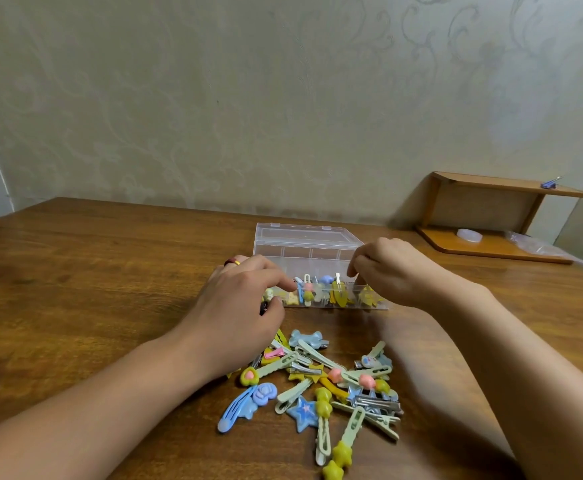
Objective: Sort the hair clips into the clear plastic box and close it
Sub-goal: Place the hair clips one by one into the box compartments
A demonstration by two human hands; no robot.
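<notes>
Two hands reach into an open clear box on a wooden table. The left hand has curled fingers among clips inside; the right hand curls too, its grip hidden. Loose hair clips lie nearby.

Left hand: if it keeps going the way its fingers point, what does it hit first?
Probably the clips already inside the clear plastic box: the left hand points right, index fingertip at the blue clip. Depth is unclear.

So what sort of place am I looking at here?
Most likely a room at home: a wooden table pushed against a wall with patterned wallpaper, and a small wooden shelf in the corner.
</notes>
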